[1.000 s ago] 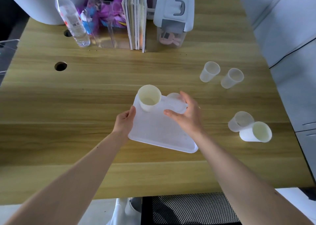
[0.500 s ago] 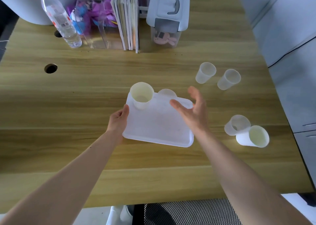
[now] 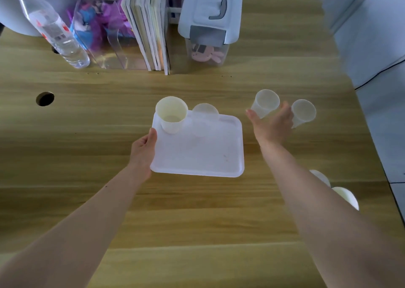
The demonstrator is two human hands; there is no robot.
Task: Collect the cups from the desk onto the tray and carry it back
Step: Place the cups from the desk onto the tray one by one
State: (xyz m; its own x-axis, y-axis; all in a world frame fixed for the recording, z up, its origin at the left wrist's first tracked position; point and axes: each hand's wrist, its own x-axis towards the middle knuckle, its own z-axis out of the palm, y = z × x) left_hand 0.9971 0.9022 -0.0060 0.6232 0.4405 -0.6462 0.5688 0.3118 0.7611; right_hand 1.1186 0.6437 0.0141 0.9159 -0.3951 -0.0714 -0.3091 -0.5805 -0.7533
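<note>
A white tray (image 3: 203, 156) lies on the wooden desk (image 3: 87, 200). An opaque white cup (image 3: 172, 114) and a clear cup (image 3: 205, 119) stand at its far edge. My left hand (image 3: 143, 149) grips the tray's left rim. My right hand (image 3: 271, 125) is spread open just in front of two clear cups on the desk, one (image 3: 265, 102) at my fingertips and another (image 3: 303, 112) to its right. Two more cups, a clear one (image 3: 321, 177) and a white one (image 3: 347, 196), sit at the right, partly hidden by my right forearm.
Along the desk's far edge stand a water bottle (image 3: 54, 29), a clear box with purple items (image 3: 103, 31), upright books (image 3: 149, 24) and a lidded container (image 3: 208, 22). A cable hole (image 3: 45, 98) is at the left. The desk's right edge borders grey cabinets (image 3: 377, 46).
My right hand has left the tray and moved right and forward to the two clear cups. My left hand has kept its hold on the tray's left rim.
</note>
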